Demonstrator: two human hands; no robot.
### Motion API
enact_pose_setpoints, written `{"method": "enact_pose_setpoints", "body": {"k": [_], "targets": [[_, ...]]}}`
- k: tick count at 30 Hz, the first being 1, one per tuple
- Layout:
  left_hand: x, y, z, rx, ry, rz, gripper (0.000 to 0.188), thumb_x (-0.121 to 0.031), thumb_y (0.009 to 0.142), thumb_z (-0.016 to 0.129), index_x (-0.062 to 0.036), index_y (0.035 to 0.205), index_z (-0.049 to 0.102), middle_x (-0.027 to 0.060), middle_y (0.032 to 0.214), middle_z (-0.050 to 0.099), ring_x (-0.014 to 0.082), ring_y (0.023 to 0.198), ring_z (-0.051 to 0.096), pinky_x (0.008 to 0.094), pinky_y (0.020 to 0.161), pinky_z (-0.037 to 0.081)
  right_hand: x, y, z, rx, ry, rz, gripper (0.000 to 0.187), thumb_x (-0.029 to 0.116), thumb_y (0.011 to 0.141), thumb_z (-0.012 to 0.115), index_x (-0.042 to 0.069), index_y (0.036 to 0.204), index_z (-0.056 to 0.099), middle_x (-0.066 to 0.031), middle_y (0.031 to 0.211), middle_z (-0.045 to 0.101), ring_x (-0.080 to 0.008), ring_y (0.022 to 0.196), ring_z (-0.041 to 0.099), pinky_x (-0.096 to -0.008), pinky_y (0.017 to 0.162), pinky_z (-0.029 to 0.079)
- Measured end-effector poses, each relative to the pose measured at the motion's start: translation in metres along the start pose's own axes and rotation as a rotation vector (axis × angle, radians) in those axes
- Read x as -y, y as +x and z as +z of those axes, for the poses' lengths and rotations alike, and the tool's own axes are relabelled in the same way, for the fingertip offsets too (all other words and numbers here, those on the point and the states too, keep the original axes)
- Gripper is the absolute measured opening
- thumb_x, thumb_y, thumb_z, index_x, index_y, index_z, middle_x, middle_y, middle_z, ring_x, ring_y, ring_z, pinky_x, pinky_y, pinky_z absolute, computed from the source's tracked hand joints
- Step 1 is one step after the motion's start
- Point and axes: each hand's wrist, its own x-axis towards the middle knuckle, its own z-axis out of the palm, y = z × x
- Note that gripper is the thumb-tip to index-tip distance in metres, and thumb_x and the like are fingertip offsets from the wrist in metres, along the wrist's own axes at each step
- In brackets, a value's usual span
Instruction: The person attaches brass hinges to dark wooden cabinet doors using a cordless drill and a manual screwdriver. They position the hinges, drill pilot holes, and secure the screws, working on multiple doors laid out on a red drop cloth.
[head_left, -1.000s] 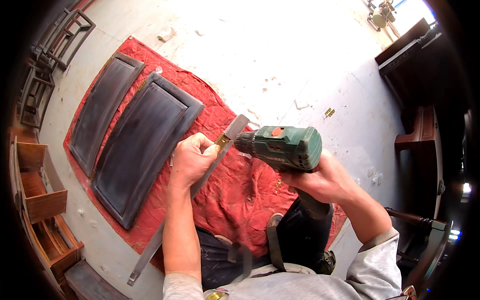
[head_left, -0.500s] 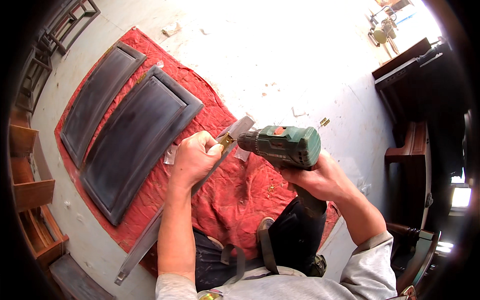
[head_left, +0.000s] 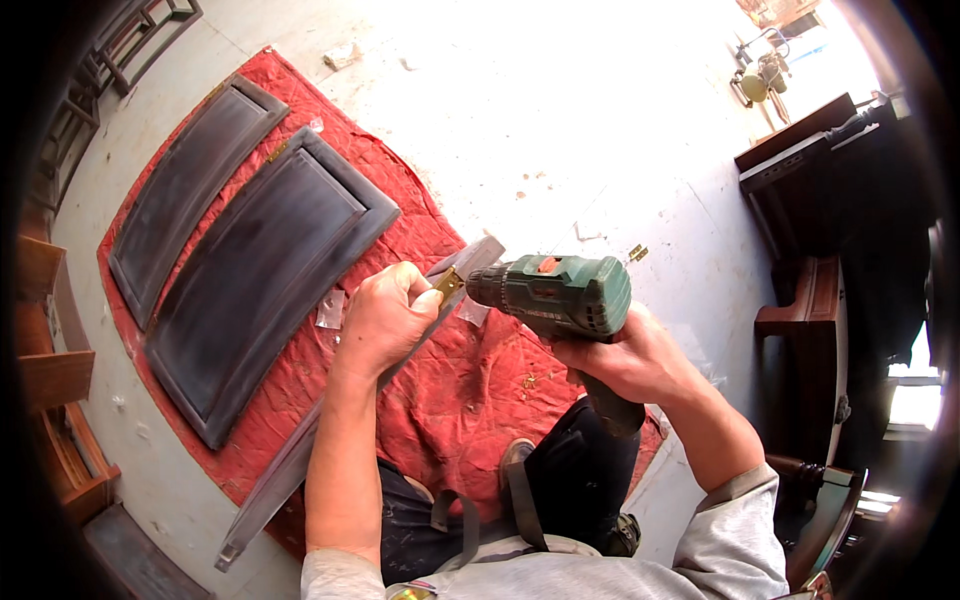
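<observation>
Gripping green drill (head_left: 565, 295), right hand (head_left: 625, 360); left hand (head_left: 385, 320) clasps brass hinge (head_left: 449, 283) at drill tip.

A green drill (head_left: 565, 293) is held level, its nose at a brass hinge (head_left: 449, 284) on a grey door (head_left: 300, 450) stood on edge.

Left hand (head_left: 385, 318) curled shut, thumb tip forward, forearm bare and reaching up from below. Right hand (head_left: 625, 360) clenched, wrist bent inward, grey sleeve at elbow.
</observation>
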Motion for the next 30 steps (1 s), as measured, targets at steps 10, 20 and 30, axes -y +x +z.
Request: {"method": "enact_pose_setpoints", "body": {"k": [10, 20, 30], "targets": [[-0.002, -0.001, -0.001, 0.024, -0.006, -0.051, 0.02, -0.019, 0.084, 0.072, -0.0002, 0.08, 0.065, 0.0191, 0.083, 0.071, 0.0357, 0.08, 0.072, 0.0466, 0.075, 0.056, -0.002, 0.004, 0.0, 0.032, -0.007, 0.037, 0.033, 0.022, 0.092, 0.076, 0.006, 0.122, 0.073, -0.0069, 0.087, 0.072, -0.0148, 0.079, 0.066, -0.0353, 0.072, 0.055], [0.001, -0.001, -0.001, -0.004, 0.029, 0.016, 0.02, -0.016, 0.085, 0.075, 0.0016, 0.081, 0.067, 0.0129, 0.078, 0.071, 0.0169, 0.069, 0.067, 0.0357, 0.066, 0.054, -0.002, 0.005, 0.002, 0.023, -0.003, 0.025, 0.034, 0.023, 0.093, 0.076, 0.005, 0.122, 0.073, -0.0077, 0.092, 0.072, -0.015, 0.083, 0.065, -0.0358, 0.077, 0.056], [0.0, 0.0, 0.001, 0.004, 0.007, 0.008, 0.019, -0.016, 0.085, 0.074, 0.0009, 0.08, 0.066, 0.0152, 0.079, 0.07, 0.0239, 0.072, 0.068, 0.04, 0.069, 0.055, 0.026, 0.012, -0.005, 0.051, -0.228, -0.117, 0.035, 0.023, 0.094, 0.075, 0.005, 0.123, 0.07, -0.0178, 0.096, 0.073, -0.0236, 0.084, 0.068, -0.0404, 0.082, 0.056]]}}
